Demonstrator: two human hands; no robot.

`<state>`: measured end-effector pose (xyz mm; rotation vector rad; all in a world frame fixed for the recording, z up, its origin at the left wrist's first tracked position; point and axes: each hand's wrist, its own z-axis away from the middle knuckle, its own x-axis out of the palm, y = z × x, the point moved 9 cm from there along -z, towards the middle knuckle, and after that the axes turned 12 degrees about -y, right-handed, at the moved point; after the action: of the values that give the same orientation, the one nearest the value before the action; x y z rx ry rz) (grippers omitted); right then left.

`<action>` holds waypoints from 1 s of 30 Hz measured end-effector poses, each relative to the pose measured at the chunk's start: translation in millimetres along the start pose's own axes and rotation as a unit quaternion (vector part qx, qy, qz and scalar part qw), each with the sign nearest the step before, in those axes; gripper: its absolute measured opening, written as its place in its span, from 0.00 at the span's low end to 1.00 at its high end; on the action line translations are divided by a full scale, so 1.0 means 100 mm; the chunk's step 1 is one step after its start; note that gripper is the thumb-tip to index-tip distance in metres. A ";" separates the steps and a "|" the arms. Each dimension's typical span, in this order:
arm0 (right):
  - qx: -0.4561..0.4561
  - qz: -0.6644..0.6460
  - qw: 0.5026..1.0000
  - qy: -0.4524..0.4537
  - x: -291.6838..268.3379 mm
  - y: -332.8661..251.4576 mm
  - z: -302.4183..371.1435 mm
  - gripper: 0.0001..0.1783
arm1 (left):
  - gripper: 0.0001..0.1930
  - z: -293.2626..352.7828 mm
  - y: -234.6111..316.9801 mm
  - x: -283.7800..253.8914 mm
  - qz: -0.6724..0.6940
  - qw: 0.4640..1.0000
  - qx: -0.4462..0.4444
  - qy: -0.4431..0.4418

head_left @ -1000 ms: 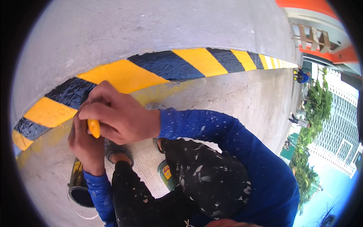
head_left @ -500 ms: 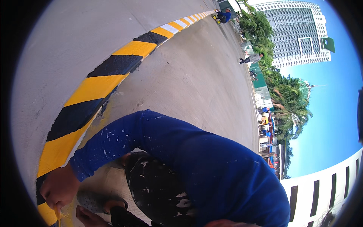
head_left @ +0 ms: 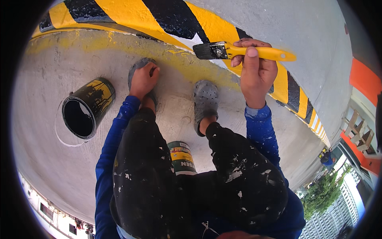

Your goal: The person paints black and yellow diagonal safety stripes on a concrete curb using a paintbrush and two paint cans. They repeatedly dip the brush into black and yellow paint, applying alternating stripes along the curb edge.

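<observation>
My right hand [head_left: 257, 75] grips a paintbrush [head_left: 232, 51] by its yellow handle, thumb on top. Its bristles and ferrule are coated in black paint and point left, held in front of a curb [head_left: 215, 28] striped black and yellow. Small white patches show on the curb beside the bristles. My left hand [head_left: 144, 81] is closed over my left grey clog [head_left: 137, 65], with nothing seen sticking out of it. Left of that hand a paint-streaked can [head_left: 104, 93] leans, its dark mouth toward me and a wire handle hanging from it.
Another paint can [head_left: 182, 155], with a green and yellow label, stands between my knees. My right clog [head_left: 206, 95] is on the concrete ground [head_left: 175, 107], which has yellow paint smears along the curb. Far right, a person in blue [head_left: 328, 160] crouches by the curb.
The view has swung from looking along the curb to looking down at my legs. My right hand, low at the curb before, is now raised with the paintbrush in plain sight.
</observation>
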<state>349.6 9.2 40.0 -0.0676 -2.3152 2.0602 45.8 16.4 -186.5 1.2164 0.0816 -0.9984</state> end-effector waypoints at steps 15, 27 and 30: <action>-0.090 0.248 0.960 -0.099 0.14 0.03 -0.39 0.14 | 0.12 -0.04 -0.23 0.21 0.286 0.945 -0.136 -0.080; -0.137 0.267 0.940 -0.161 0.32 -0.05 -0.52 0.11 | 0.14 -0.01 -0.25 0.15 0.276 0.948 -0.144 -0.070; -0.103 0.338 0.916 -0.189 0.35 0.00 -0.56 0.12 | 0.14 -0.02 -0.22 0.14 0.273 0.949 -0.143 -0.068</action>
<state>317.8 66.8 46.9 -0.6123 -3.0805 2.2348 39.9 9.7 -211.1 0.8302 -0.2056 -0.5541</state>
